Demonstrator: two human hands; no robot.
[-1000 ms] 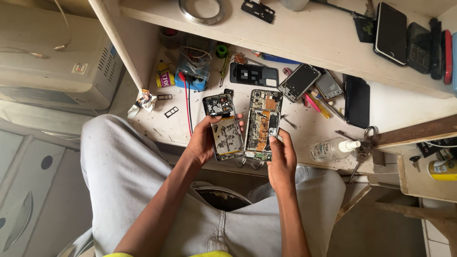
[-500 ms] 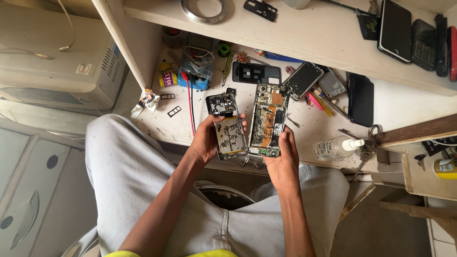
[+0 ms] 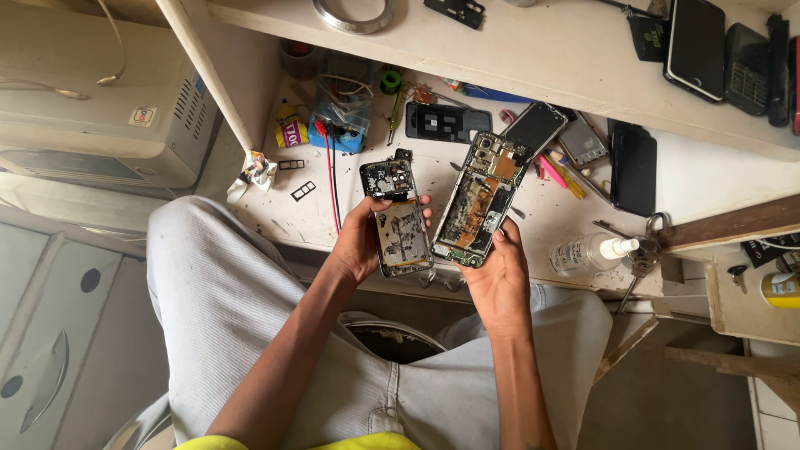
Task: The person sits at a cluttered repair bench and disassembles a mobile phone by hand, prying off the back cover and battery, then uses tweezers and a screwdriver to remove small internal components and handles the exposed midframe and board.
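My left hand (image 3: pixel 360 243) grips an opened phone frame (image 3: pixel 397 218) with its bare inside facing up, held upright over the edge of the white workbench (image 3: pixel 308 218). My right hand (image 3: pixel 498 277) holds a second opened phone (image 3: pixel 482 198) by its lower end, tilted to the right, its circuit boards and copper-coloured parts exposed. The two phones sit side by side, almost touching. Both are above my lap in light grey trousers.
On the workbench lie a black phone back cover (image 3: pixel 447 122), several phones and screens (image 3: pixel 633 170), red and black wires (image 3: pixel 332 171), a small clear bottle (image 3: pixel 590 252) and scissors (image 3: pixel 640 255). A shelf above carries more phones (image 3: pixel 698 42) and a metal ring (image 3: pixel 353 12). A beige machine (image 3: pixel 92 117) stands left.
Both hands with the two phones have shifted slightly lower and to the right in view; the right phone now tilts a little more. My grip is unchanged.
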